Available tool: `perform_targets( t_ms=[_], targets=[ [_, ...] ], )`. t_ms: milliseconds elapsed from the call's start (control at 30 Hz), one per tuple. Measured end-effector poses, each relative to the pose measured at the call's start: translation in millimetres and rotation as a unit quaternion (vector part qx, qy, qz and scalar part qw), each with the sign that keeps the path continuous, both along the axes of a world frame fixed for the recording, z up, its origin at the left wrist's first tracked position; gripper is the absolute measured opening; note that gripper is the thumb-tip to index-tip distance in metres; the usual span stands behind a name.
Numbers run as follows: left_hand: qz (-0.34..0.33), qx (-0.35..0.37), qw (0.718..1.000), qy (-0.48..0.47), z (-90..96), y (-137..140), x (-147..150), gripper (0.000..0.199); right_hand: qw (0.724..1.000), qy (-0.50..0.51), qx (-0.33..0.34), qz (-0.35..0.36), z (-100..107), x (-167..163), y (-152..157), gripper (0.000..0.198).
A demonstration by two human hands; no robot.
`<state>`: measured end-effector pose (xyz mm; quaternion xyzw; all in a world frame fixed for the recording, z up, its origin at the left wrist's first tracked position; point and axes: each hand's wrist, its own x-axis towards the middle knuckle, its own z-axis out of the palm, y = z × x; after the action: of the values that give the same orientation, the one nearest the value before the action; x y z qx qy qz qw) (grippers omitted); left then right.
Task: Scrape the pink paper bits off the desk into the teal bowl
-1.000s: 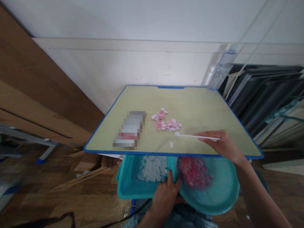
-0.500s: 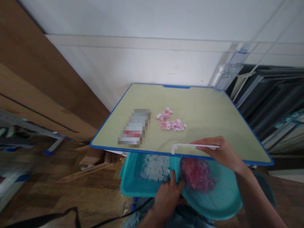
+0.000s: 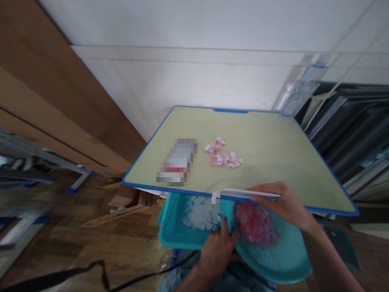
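My right hand is closed around a thin, straight white strip, seen nearly edge-on above the table's front edge. From the strip's left end hangs a small white piece. Lower down, my left hand lies between a teal tray and a round teal basin. Its index finger reaches up by the tray's right side with the thumb apart, and the other fingers curl out of sight; what they grip is hidden. White flat pieces fill part of the tray. Pink, clear-wrapped items are heaped in the basin.
Small pink pieces with white tabs lie on the blue-edged table. To their left is a blurred-out rectangular object. A clear plastic bottle stands at the back right. Dark panels lean beyond it.
The white strip in my right hand has dipped slightly and tilted to show more of its face; its hanging piece has shifted left. My left hand stays by the tray. The view has shifted a little.
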<state>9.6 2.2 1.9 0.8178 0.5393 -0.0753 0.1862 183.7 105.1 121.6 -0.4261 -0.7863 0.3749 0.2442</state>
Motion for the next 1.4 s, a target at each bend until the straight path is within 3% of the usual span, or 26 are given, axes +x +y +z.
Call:
perform_targets(
  t_ms=[267, 367, 500, 633, 800, 1000, 1200, 1400],
  targets=[
    [0.01, 0.006, 1.0, 0.006, 1.0, -2, 1, 0.063, 0.994, 0.046, 0.034, 0.096, 4, -13, -3, 0.023],
    [0.008, 0.006, 1.0, 0.004, 1.6, -2, 0, 0.062, 0.997, 0.033, 0.062, 0.035, 6, 5, -1, 0.022],
    [0.0, -0.007, 1.0, 0.004, 3.7, 1, 0, 0.058, 0.988, 0.001, 0.1, -0.116, 3, 38, 10, 0.024],
    [-0.004, -0.028, 0.999, 0.014, 7.2, 3, 0, 0.06, 0.98, -0.007, 0.105, -0.168, -5, 56, 26, 0.026],
    [0.0, -0.026, 1.0, 0.012, 9.9, 3, 0, 0.063, 0.991, -0.018, 0.049, -0.121, -5, 61, 36, 0.026],
    [-0.003, -0.021, 1.0, 0.011, 7.0, 2, 0, 0.059, 0.999, -0.02, -0.003, -0.048, 12, 77, 23, 0.028],
    [-0.001, -0.016, 1.0, 0.023, 4.7, 2, 1, 0.063, 0.994, -0.036, -0.004, -0.108, 12, 81, 20, 0.029],
    [-0.004, -0.009, 1.0, 0.024, 5.5, 2, 0, 0.063, 0.997, -0.03, -0.022, -0.062, 3, 74, 30, 0.034]
  ],
)
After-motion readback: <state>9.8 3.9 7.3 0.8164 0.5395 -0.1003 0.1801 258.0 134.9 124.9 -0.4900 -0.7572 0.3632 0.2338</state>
